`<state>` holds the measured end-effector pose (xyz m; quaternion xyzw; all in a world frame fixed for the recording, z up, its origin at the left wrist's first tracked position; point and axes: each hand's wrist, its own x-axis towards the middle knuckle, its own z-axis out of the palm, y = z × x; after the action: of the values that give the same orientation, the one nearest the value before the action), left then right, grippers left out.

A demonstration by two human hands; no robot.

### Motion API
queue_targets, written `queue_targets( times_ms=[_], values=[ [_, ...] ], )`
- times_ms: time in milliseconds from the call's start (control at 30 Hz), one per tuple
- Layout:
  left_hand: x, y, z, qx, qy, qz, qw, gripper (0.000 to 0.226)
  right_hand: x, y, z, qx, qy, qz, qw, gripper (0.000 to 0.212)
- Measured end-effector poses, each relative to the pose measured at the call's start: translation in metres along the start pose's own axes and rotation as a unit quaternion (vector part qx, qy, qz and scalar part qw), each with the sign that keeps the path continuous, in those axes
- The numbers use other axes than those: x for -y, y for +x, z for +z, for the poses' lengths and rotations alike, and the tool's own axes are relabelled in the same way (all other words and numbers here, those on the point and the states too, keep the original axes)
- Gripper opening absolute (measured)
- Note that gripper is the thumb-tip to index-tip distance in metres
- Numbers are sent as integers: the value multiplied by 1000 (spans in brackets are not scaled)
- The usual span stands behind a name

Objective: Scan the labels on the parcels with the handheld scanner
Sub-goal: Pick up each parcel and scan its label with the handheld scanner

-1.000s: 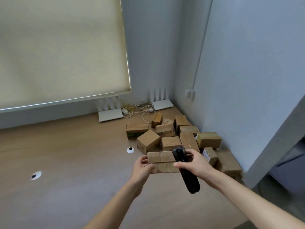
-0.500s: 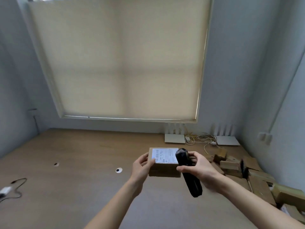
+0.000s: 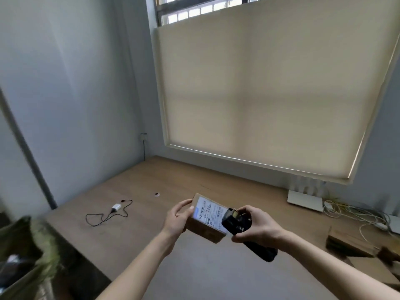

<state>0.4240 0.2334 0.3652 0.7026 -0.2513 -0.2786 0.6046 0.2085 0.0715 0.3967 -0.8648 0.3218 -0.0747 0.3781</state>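
Two risks noted: left hand (image 3: 176, 219) pinches the cardboard parcel (image 3: 204, 221) by one end, so it may slip; right hand (image 3: 256, 227), fingers wrapped round the handheld scanner (image 3: 237, 223), crowds the shipping label (image 3: 208, 212), risking a misread.

Wooden floor (image 3: 194, 187) with cable (image 3: 108, 215), boxes (image 3: 348, 243).

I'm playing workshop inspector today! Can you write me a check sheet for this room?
Surface: wooden platform, bare in the middle.
Job's things: parcel held up, white label facing the camera; black scanner at the label's right edge.
Clutter: more cardboard boxes at right; blurred dark shape at lower left.
Hands: left hand grips the parcel; right hand grips the scanner.
Cables: black cable with white adapter; pale wire tangle by a white router.
Surroundings: beige window blind, grey walls.
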Motion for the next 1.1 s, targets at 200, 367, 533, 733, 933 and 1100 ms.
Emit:
queue_targets(
  times_ms=[200, 367, 533, 733, 933, 1100],
  values=[
    [0, -16, -74, -84, 28, 4, 996, 21, 58, 18, 26, -25, -221, -51, 974, 80],
    [-3, -34, -123, -123, 37, 6, 992, 20, 103, 24, 52, -28, -264, -79, 961, 79],
    [-5, -45, -161, -147, 36, 5, 988, 20, 137, 24, 74, -31, -288, -95, 953, 76],
    [-6, -55, -197, -160, 29, 13, 987, 22, 169, 25, 95, -30, -300, -111, 947, 76],
    [-2, -61, -231, -161, 12, 16, 987, 20, 201, 26, 119, -34, -311, -129, 941, 75],
    [0, -65, -265, -161, -1, 28, 987, 20, 227, 28, 140, -27, -312, -135, 940, 74]
  ],
)
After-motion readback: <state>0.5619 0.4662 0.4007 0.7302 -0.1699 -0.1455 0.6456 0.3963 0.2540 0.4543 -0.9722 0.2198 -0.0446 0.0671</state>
